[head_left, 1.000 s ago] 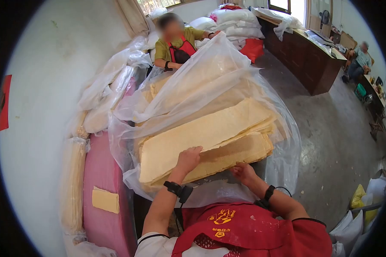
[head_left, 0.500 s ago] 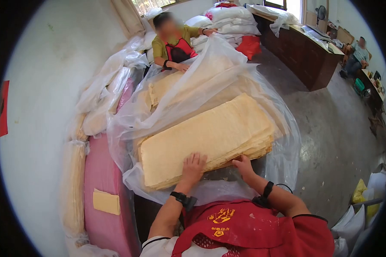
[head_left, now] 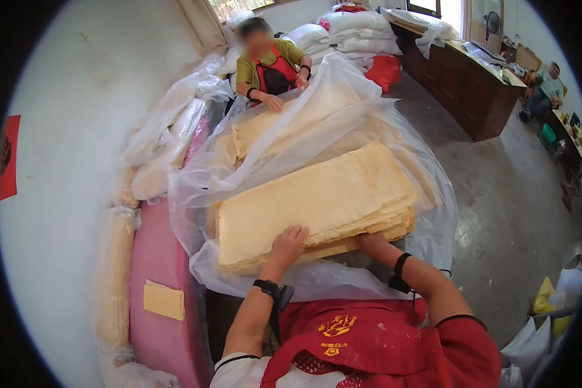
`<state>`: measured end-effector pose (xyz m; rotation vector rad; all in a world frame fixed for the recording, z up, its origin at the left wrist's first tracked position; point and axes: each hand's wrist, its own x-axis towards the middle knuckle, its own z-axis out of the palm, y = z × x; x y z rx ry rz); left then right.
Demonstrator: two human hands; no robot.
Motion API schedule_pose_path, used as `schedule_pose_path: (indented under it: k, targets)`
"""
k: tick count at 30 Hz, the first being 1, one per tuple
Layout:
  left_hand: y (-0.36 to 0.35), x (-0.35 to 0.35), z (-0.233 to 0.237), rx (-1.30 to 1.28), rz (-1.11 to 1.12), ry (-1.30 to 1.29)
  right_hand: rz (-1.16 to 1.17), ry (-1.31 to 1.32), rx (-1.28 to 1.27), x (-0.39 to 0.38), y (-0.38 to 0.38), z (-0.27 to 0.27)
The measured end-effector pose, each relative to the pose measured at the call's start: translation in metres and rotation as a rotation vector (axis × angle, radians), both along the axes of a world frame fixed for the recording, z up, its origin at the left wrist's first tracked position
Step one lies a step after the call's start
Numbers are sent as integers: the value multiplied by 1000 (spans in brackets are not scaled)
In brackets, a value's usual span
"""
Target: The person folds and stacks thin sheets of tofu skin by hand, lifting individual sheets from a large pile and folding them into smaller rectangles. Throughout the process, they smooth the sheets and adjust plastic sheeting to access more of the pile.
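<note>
A thick stack of pale yellow, rough-edged sheets (head_left: 317, 200) lies slantwise in front of me on translucent plastic sheeting (head_left: 207, 258). My left hand (head_left: 290, 247) rests flat on top of it by the near edge, fingers stretched out and holding nothing. At the near right edge, my right hand (head_left: 375, 246) reaches in beneath the upper sheets. Its fingers are hidden there, so their grip does not show. More yellow sheets (head_left: 275, 129) lie farther back, partly covered by the plastic.
Across the stack a co-worker (head_left: 275, 68) has both hands at the plastic. A pink block (head_left: 158, 252) with a small yellow piece (head_left: 163, 300) on it stands at left. White sacks (head_left: 368, 32) are piled behind; a dark wooden counter (head_left: 462, 90) stands at right.
My right hand has gone deeper under the upper sheets, and layers at the near edge have separated. The co-worker's raised hand has come down and the plastic's peak has dropped.
</note>
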<state>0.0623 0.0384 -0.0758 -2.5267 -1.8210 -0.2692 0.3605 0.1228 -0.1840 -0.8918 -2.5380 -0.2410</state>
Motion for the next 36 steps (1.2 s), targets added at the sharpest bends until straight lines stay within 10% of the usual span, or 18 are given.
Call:
schedule_pose_path:
  k: [6,8,10,21,36]
  targets:
    - [-47,32,-6,246,-82,28,-4,-341,-309,1,-5,26]
    - [-66,35,-49,210,-133,-27,40,-103,288,-1,-2,14]
    - [-77,37,-62,167,-179,-90,51,-202,55,5,-5,25]
    - [-69,24,-49,155,276,54,318,-213,183,15,-4,53]
    - [-97,-25,-83,-47,546,171,-25,-245,-55,-1,-1,37]
